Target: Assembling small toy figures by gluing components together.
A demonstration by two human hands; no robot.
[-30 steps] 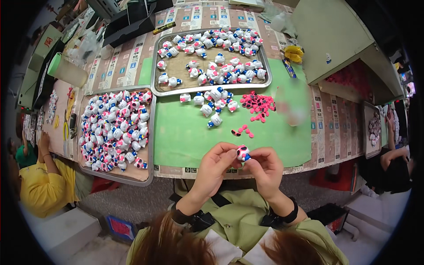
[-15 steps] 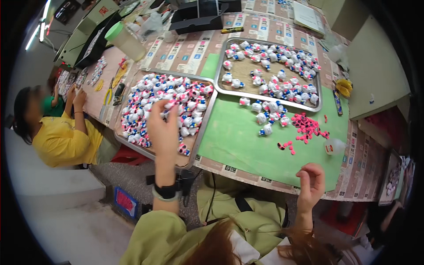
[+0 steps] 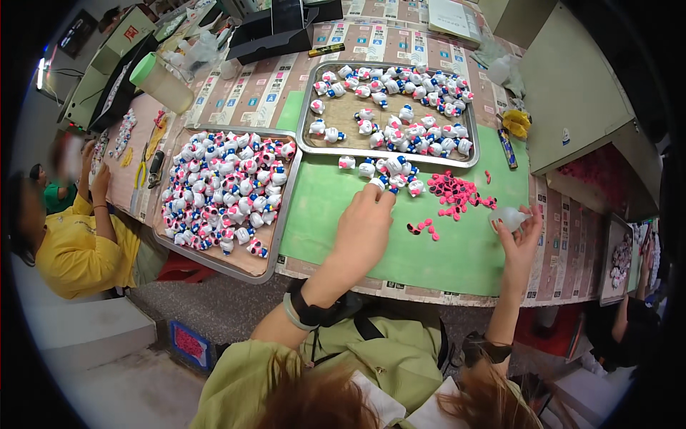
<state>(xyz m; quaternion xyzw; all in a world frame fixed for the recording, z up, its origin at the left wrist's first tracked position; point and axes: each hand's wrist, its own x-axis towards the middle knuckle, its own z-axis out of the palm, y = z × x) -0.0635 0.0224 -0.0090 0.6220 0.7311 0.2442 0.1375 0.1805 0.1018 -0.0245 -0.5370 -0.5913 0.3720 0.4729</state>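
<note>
My left hand [image 3: 363, 227] reaches over the green mat [image 3: 321, 236], its fingertips closed on a small white figurine [image 3: 376, 184] with blue at its edge. That figurine is at the near side of a loose cluster of white, pink and blue figurines [image 3: 393, 166]. To the right, my right hand [image 3: 522, 239] has its thumb and fingers around a small translucent bottle [image 3: 509, 217]. Between the hands lies a heap of small bright pink pieces [image 3: 455, 191], some with dark faces. A few of them are scattered nearer to me.
A metal tray [image 3: 266, 275] packed with figurines stands at the left; another tray [image 3: 305, 107] with figurines is at the back. A lidded bottle [image 3: 164, 82], black box [image 3: 271, 44], marker [image 3: 509, 148] and yellow cloth [image 3: 516, 124] surround them. A person in yellow [image 3: 82, 250] works at far left.
My left hand has left the left tray, where it held a figurine, and moved right to the cluster on the mat. My right hand has moved forward and taken hold of the small bottle.
</note>
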